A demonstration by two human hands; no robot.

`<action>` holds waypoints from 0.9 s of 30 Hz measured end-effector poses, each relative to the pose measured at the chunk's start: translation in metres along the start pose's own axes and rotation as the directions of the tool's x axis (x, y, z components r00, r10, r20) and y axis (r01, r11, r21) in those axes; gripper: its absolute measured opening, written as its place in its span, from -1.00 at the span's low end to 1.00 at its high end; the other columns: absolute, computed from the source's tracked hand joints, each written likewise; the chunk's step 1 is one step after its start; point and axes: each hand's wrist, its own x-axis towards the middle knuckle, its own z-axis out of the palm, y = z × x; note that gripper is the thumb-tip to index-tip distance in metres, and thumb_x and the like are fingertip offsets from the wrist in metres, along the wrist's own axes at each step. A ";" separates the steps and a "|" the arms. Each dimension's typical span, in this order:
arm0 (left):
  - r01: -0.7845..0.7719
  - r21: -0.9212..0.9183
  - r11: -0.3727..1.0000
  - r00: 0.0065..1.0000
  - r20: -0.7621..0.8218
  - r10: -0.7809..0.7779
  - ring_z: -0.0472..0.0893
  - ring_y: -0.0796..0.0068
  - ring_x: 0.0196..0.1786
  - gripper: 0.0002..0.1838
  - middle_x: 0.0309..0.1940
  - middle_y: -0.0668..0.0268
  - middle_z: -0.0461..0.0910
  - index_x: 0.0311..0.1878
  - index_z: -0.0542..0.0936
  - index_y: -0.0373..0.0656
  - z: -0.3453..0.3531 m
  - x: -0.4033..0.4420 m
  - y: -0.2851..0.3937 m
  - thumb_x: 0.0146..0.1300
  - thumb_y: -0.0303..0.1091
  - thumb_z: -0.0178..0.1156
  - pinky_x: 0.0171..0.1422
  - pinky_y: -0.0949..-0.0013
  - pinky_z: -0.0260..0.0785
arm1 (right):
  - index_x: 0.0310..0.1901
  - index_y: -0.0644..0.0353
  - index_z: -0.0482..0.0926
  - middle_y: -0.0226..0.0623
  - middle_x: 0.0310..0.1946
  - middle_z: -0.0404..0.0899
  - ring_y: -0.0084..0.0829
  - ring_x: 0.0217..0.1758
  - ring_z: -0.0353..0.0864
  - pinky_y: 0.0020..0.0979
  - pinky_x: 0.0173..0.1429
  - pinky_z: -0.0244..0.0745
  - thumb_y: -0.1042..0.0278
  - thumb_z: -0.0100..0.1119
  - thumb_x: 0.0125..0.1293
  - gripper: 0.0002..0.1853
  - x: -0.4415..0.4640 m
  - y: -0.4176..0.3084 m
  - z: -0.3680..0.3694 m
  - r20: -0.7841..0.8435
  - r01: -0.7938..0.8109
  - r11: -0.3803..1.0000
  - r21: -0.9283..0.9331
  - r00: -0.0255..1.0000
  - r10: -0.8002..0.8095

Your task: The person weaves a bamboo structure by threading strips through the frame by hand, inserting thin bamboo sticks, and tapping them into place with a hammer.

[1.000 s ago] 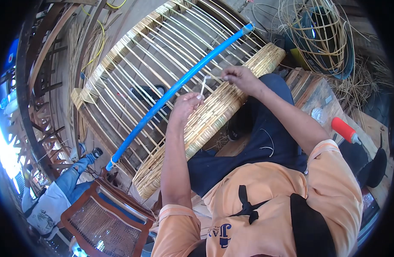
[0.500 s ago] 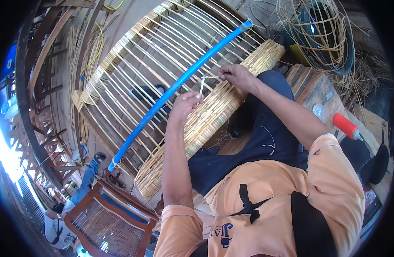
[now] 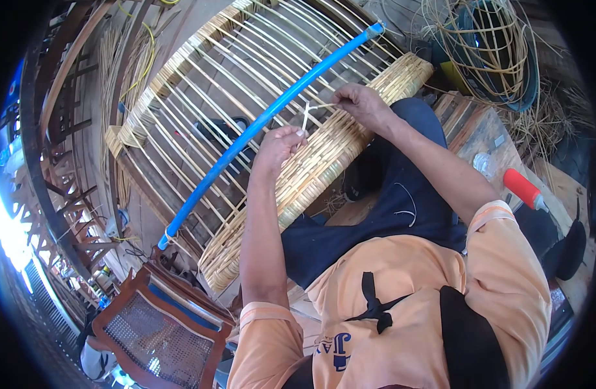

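Observation:
A thin pale cane strip [image 3: 306, 117] runs between my two hands and bends sharply just above the woven edge. My left hand [image 3: 281, 149] pinches its lower end, close to the woven cane band [image 3: 320, 172]. Farther right, my right hand [image 3: 362, 105] is closed on the other end, fingertips together. Below both hands lies the large cane panel, with long bare rods [image 3: 213, 100] reaching from the near woven band to a far one [image 3: 181, 61]. A blue pipe [image 3: 272, 111] crosses over the rods, tied at its ends.
At the upper right stands an open cane basket frame [image 3: 486, 52]. A red bottle [image 3: 522, 188] and a clear plastic container [image 3: 484, 165] rest on boards to the right. A wooden chair with a mesh cane panel [image 3: 158, 337] is at lower left. Curved wooden frames [image 3: 42, 129] stand along the left.
The view has shifted slightly. Both hands keep their hold on the cane strip, and its bend looks narrower. The person in blue trousers at left is now mostly hidden behind the chair.

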 end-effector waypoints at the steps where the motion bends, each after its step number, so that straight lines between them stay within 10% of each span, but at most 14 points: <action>1: -0.008 0.049 0.999 1.000 -0.006 0.008 0.31 0.76 -0.54 -0.85 -0.51 0.49 0.55 -0.28 0.63 -0.20 0.001 0.001 0.001 0.20 -0.33 0.16 -0.49 0.64 0.06 | -0.17 0.23 0.56 -0.27 -0.30 0.55 -0.39 -0.19 0.58 -0.45 -0.05 0.47 0.54 0.18 0.20 -0.84 0.000 -0.003 -0.006 -0.036 0.055 0.992 -0.117 0.998 -0.060; 6: -0.077 0.331 0.940 0.990 -0.082 0.110 0.54 0.60 -0.31 -0.76 -0.37 0.37 0.62 -0.12 0.63 -0.26 0.005 0.000 -0.004 0.22 -0.33 0.20 -0.16 0.49 0.39 | -0.19 0.21 0.56 -0.20 -0.33 0.55 -0.25 -0.22 0.57 -0.36 -0.11 0.46 0.49 0.16 0.19 -0.86 -0.045 -0.062 -0.083 -0.352 0.113 0.966 -0.231 0.916 -0.191; 17: -0.066 0.480 0.875 0.975 -0.157 0.160 0.53 0.56 -0.34 -0.71 -0.46 0.31 0.60 -0.23 0.63 -0.35 0.029 -0.005 -0.007 0.22 -0.26 0.18 -0.20 0.42 0.36 | -0.16 0.26 0.52 -0.16 -0.30 0.55 -0.32 -0.23 0.56 -0.37 -0.11 0.43 0.43 0.17 0.21 -0.82 -0.298 -0.015 -0.184 -0.752 -0.687 0.694 -0.216 0.571 0.331; 21: -0.235 0.645 0.727 0.905 -0.127 0.405 0.58 0.34 -0.40 -0.71 -0.48 0.11 0.61 -0.27 0.63 -0.29 0.025 -0.007 -0.011 0.19 -0.21 0.19 -0.20 0.30 0.38 | -0.12 0.22 0.55 -0.09 -0.15 0.56 -0.11 -0.05 0.55 -0.19 0.05 0.43 0.43 0.20 0.15 -0.76 -0.304 -0.011 -0.172 -0.625 -0.577 0.460 -0.675 0.778 0.060; 23: -0.139 0.579 0.803 0.909 -0.247 0.336 0.58 0.25 -0.41 -0.69 -0.52 0.06 0.58 -0.34 0.61 -0.30 0.025 -0.003 -0.016 0.18 -0.17 0.18 -0.20 0.27 0.38 | -0.07 0.24 0.54 -0.08 -0.07 0.55 -0.07 -0.03 0.54 -0.20 0.09 0.42 0.41 0.17 0.18 -0.73 -0.272 -0.023 -0.172 -0.605 -0.520 0.555 -0.649 0.795 0.036; 25: -0.072 0.581 0.810 0.901 -0.310 0.303 0.59 0.19 -0.40 -0.68 -0.52 0.02 0.58 -0.38 0.60 -0.30 0.028 -0.002 -0.015 0.17 -0.17 0.16 -0.19 0.24 0.39 | -0.06 0.24 0.55 -0.13 -0.06 0.56 -0.10 -0.01 0.54 -0.21 0.11 0.42 0.39 0.15 0.22 -0.74 -0.212 -0.064 -0.153 -0.607 -0.430 0.903 -0.022 0.723 0.329; 27: -0.014 0.580 0.814 0.891 -0.362 0.274 0.60 0.14 -0.39 -0.68 -0.53 -0.01 0.57 -0.42 0.58 -0.31 0.029 -0.003 -0.015 0.15 -0.17 0.14 -0.19 0.21 0.39 | -0.08 0.23 0.56 -0.15 -0.09 0.58 -0.16 -0.01 0.56 -0.25 0.09 0.42 0.30 0.13 0.25 -0.73 -0.156 -0.065 -0.131 -0.451 -0.291 0.952 -0.096 0.865 0.219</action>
